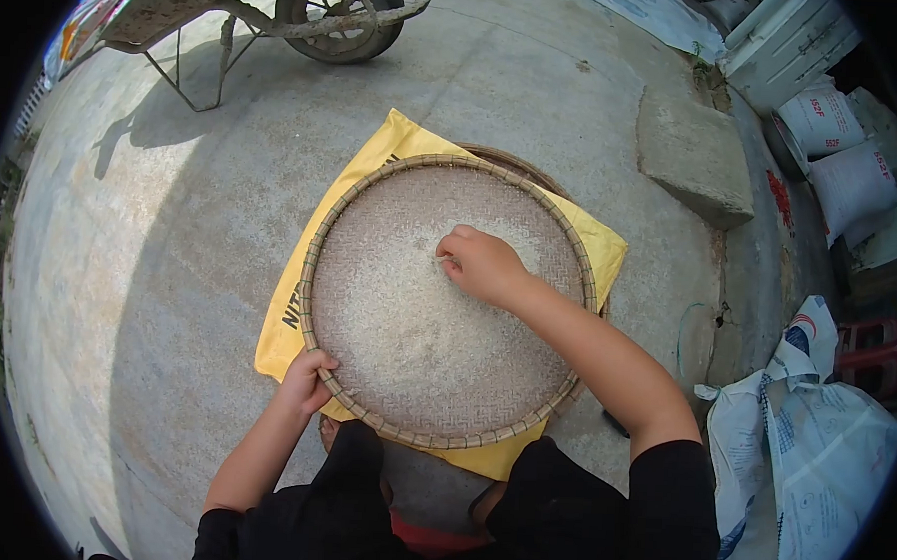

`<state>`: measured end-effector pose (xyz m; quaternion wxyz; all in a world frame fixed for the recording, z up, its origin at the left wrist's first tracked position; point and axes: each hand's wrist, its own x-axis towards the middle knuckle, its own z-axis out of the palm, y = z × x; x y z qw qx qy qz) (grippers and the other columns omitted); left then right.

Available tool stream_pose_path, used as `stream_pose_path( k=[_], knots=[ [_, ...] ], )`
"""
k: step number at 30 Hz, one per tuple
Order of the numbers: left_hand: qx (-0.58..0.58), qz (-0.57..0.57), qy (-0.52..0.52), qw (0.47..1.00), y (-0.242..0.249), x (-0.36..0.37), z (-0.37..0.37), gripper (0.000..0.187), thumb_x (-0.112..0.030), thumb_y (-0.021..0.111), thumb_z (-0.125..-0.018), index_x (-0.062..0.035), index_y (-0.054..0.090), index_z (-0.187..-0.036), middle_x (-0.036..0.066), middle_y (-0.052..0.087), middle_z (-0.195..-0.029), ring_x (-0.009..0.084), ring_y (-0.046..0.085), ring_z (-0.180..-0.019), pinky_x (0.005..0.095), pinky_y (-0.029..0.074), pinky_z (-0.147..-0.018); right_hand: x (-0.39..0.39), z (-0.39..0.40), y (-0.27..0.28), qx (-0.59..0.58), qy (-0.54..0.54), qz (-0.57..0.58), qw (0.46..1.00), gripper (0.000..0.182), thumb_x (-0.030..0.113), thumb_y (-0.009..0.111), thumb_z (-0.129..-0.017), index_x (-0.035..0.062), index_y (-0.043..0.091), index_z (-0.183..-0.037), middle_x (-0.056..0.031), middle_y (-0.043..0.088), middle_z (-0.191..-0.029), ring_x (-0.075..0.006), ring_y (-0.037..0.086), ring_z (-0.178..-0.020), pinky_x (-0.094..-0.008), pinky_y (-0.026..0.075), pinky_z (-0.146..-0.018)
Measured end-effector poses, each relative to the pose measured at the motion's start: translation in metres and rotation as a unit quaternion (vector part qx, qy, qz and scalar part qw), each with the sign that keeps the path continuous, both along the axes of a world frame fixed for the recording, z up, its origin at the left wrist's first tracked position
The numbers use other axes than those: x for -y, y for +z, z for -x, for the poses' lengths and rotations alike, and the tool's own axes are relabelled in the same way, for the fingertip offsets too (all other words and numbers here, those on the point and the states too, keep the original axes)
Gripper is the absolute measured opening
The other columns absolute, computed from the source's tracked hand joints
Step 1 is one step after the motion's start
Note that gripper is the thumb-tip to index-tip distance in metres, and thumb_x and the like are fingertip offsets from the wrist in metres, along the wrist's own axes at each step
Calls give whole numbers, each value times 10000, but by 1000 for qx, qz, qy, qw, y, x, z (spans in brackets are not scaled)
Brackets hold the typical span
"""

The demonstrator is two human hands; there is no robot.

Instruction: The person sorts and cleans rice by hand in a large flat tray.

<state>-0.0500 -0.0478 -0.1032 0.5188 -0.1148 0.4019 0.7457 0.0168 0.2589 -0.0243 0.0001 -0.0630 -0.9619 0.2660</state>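
A round woven tray with a bound rim lies before me, with pale grains spread over its middle. My left hand grips the rim at the lower left, thumb on top. Over the grains, near the tray's centre, my right hand is closed in a pinch; what its fingertips hold, if anything, is too small to name. Beneath the tray is a yellow sack with black lettering, and another woven rim shows behind the far edge.
A wheelbarrow stands at the top left on the concrete floor. A concrete block is at the upper right. White sacks lie at the lower right, with more filled sacks above. Red plastic shows at the right edge.
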Motion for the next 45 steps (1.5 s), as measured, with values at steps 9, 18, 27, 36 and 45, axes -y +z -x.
stream_pose_path(
  k=[9, 18, 27, 36, 45],
  knots=[
    [33, -19, 12, 999, 7, -4, -3, 644, 51, 461, -635, 30, 353, -1269, 172, 493, -1181, 322, 496, -1090, 450, 407, -953, 9, -16, -26, -35, -74, -127, 989, 452, 380, 507, -869, 64, 518, -1192, -172, 380, -1350, -305, 315, -1284, -481, 277, -1009],
    [31, -15, 2, 999, 16, -18, -13, 637, 56, 449, -654, 22, 342, -1281, 172, 494, -1176, 307, 506, -1082, 451, 433, -924, 108, -56, -22, -41, 102, -84, 990, 578, 459, 469, -865, 157, 370, -1348, -162, 238, -1440, -314, 195, -1349, -628, 196, -992],
    [-2, 0, -28, 1000, 18, -21, -21, 680, 73, 439, -628, -5, 337, -1295, 162, 477, -1204, 310, 490, -1100, 450, 428, -933, 61, -22, -37, -92, 89, -158, 979, 447, 343, 463, -891, 187, 428, -1309, -91, 305, -1424, -235, 251, -1334, -588, 219, -1007],
    [8, 5, 3, 1000, 8, -10, -20, 660, 9, 480, -602, 47, 375, -1253, 191, 490, -1202, 352, 466, -1127, 479, 345, -1004, -17, -41, -22, 11, -145, -190, 971, 433, 343, 374, -937, 148, 413, -1322, -123, 284, -1432, -265, 227, -1344, -557, 195, -1038],
    [12, 9, -12, 1000, 16, -17, -22, 659, 0, 484, -614, 44, 360, -1260, 187, 486, -1204, 350, 469, -1117, 491, 348, -1000, 57, -23, -24, -28, -163, -20, 986, 555, 391, 380, -925, 2, 364, -1321, -249, 238, -1413, -391, 177, -1335, -504, 192, -1059]
  ],
)
